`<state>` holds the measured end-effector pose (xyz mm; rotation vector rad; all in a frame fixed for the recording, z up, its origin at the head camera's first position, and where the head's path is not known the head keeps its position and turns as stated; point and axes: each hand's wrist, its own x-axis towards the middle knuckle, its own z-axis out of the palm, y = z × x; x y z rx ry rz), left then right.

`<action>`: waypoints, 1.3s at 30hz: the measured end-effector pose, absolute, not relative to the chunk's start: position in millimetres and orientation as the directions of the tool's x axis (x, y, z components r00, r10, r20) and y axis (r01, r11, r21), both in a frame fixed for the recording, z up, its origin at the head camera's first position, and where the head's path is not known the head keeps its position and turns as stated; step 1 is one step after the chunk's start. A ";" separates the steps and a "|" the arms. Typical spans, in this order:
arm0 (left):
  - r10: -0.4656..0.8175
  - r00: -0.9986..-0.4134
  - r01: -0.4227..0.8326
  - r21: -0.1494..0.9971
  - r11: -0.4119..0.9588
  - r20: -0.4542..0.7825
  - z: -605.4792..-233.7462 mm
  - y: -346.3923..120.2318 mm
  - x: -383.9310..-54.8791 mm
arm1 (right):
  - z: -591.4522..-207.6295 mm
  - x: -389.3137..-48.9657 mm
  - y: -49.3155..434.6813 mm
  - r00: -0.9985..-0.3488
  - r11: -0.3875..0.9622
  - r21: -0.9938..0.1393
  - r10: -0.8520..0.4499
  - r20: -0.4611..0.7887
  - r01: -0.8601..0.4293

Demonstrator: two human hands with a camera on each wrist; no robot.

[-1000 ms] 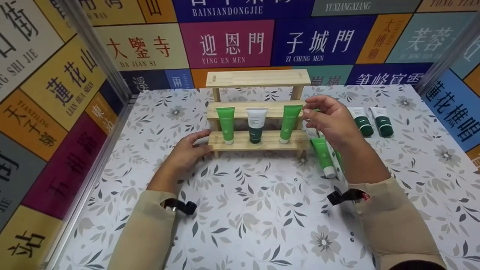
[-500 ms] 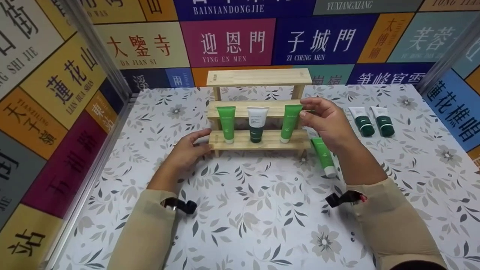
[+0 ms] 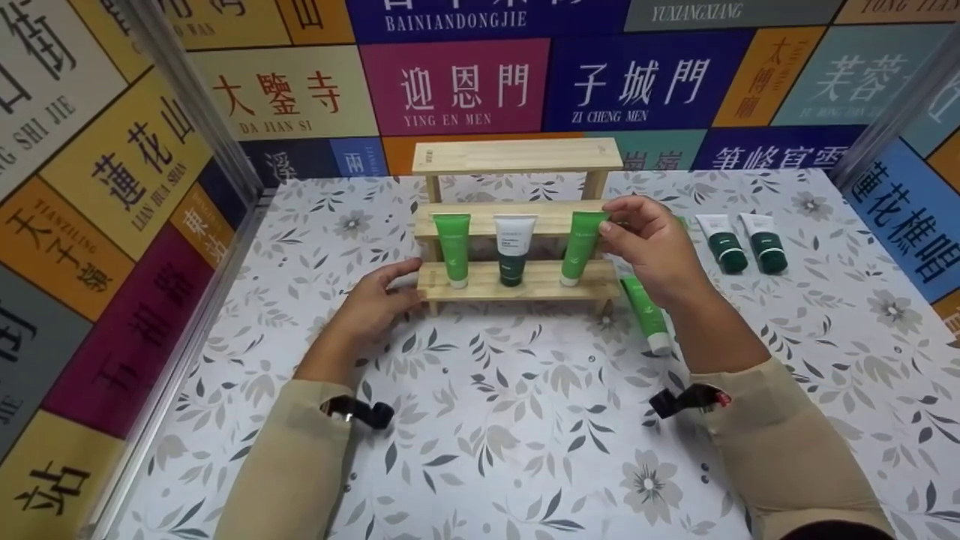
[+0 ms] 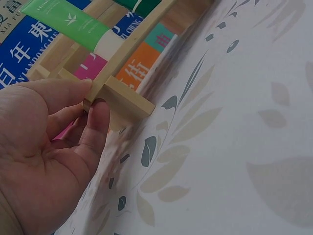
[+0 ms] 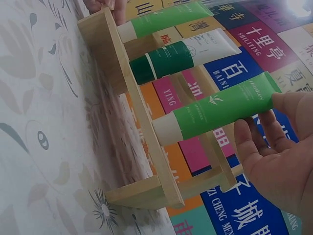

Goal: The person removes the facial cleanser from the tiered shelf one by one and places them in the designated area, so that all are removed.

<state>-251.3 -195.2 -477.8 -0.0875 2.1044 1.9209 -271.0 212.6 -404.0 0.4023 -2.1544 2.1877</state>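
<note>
A tiered wooden display rack (image 3: pixel 517 156) stands on the table. Upright on its lowest shelf are a green squeeze tube (image 3: pixel 453 251) at the left, a white and dark green tube (image 3: pixel 511 247) in the middle and another green tube (image 3: pixel 580 251) at the right. My right hand (image 3: pixel 651 247) pinches the upper end of that right-hand green tube; in the right wrist view its white cap (image 5: pixel 167 130) meets the shelf edge. At the rack's left end, my left hand (image 3: pixel 379 300) grips the lowest shelf's corner between thumb and fingers, seen closely in the left wrist view.
Another green tube (image 3: pixel 646 319) lies on the table by the rack's right end, partly behind my right hand. Farther right lie two white and dark green tubes (image 3: pixel 724 246). A leaf-patterned cloth (image 3: pixel 495 420) covers the table, and panels with lettering (image 3: pixel 457 90) wall it in.
My right hand has shifted slightly left and closed its fingers onto the right-hand green tube, whose top now leans a little more to the right. My left hand has stayed at the rack.
</note>
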 end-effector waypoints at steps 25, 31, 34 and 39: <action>0.128 -0.957 -0.257 0.966 0.036 -0.260 -476.8 -191.2 -254.2 | -396.9 -262.6 226.6 -0.963 -0.012 -0.968 -0.093 0.252 -0.252; 0.128 -0.957 -0.255 0.965 0.069 -0.262 -475.6 -192.8 -254.7 | -396.2 -261.2 245.6 -0.963 -0.055 -0.963 -0.054 0.265 -0.262; 0.120 -0.957 -0.256 0.963 0.086 -0.265 -476.4 -193.8 -254.7 | -396.6 -260.4 254.9 -0.964 -0.083 -0.962 -0.033 0.263 -0.260; 0.117 -0.962 -0.242 0.968 0.067 -0.248 -477.8 -192.8 -254.1 | -397.9 -258.4 274.1 -0.963 -0.149 -0.953 -0.018 0.269 -0.264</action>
